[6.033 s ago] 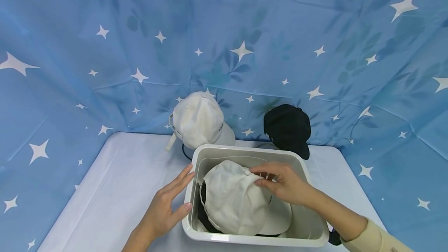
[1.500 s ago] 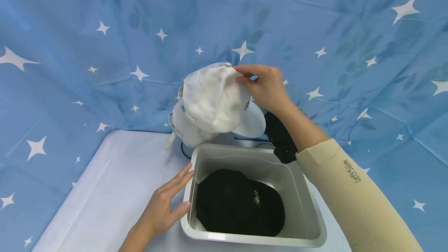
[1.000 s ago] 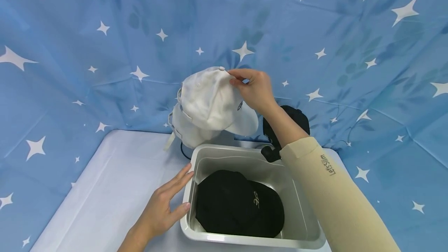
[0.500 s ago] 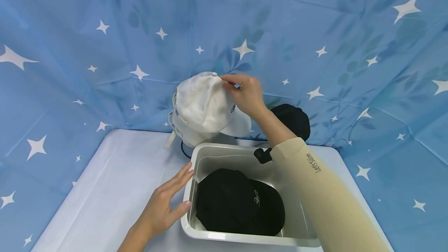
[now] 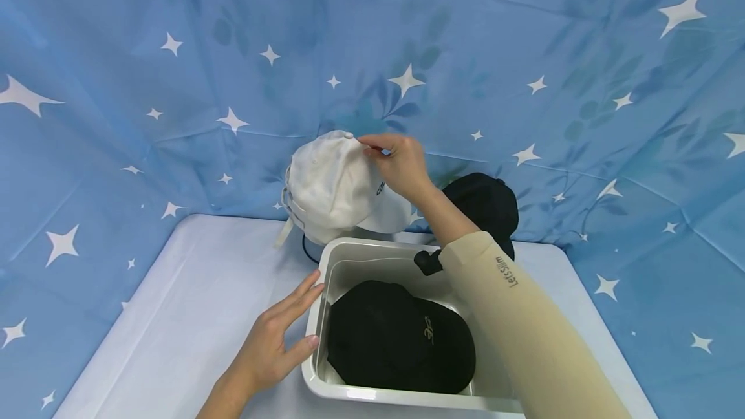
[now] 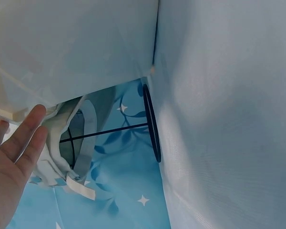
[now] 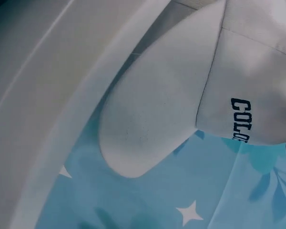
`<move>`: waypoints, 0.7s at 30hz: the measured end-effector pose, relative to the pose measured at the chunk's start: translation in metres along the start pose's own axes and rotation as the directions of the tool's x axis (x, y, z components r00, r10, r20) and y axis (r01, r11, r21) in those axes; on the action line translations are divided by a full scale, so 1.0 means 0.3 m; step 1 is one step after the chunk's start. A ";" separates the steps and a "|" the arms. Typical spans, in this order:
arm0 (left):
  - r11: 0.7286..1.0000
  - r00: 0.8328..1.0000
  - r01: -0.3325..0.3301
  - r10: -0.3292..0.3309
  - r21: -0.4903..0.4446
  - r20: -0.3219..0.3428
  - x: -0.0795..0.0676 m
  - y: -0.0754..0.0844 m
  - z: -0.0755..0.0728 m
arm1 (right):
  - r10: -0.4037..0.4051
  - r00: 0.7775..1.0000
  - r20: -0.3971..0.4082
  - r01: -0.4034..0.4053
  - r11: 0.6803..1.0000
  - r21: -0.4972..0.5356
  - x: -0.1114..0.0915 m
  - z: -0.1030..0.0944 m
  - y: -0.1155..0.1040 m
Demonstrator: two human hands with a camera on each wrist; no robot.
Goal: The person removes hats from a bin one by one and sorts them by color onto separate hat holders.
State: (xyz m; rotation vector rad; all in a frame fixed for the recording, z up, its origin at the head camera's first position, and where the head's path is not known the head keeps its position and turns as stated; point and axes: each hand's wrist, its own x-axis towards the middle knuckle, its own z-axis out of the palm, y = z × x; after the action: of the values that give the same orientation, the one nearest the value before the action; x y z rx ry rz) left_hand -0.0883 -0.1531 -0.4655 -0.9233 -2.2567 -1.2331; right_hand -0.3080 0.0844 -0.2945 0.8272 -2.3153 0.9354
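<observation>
Head view, centre: white cap (image 5: 328, 180) raised above the far edge of a pale bin, crown up. Long axis slants a little, from the strap end at left to the brim (image 5: 387, 213) at right; brim points right and down. Right wrist view: same brim points lower left, dark lettering (image 7: 241, 120) on the crown at right.

Right hand (image 5: 400, 161) pinches the crown near the top button, thumb and forefinger together on the cloth; sleeve (image 5: 524, 315) crosses the bin to lower right.

Left hand (image 5: 270, 338), lower left of centre: fingers straight and spread, tips against the left rim of the bin (image 5: 372, 396). Hands well apart.

Second white cap (image 5: 323, 236) shows as a strip under the first; whether they touch, cannot tell. Black cap (image 5: 384, 338) lies in the bin, brim to the right. Another black cap (image 5: 485, 202), right of centre, partly behind the forearm.

Left wrist view: black ring base (image 6: 152, 124) and thin rod. White table (image 5: 215, 277); blue starred cloth (image 5: 192, 89) behind.
</observation>
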 end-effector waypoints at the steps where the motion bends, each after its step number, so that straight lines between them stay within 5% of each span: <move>1: 1.000 1.000 0.001 -0.001 0.000 0.000 0.000 0.000 0.000 | 0.003 1.000 0.007 -0.003 1.000 0.001 -0.001 0.005 0.002; 21: 1.000 1.000 -0.003 0.003 0.004 -0.003 -0.004 -0.003 0.002 | 0.040 0.997 0.069 -0.040 0.999 -0.007 -0.043 0.064 0.008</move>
State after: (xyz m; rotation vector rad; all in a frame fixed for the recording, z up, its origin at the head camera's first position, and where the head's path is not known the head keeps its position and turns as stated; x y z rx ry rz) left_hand -0.0882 -0.1533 -0.4672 -0.9227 -2.2535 -1.2277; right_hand -0.3051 0.0759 -0.3160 0.8255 -2.4005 0.9306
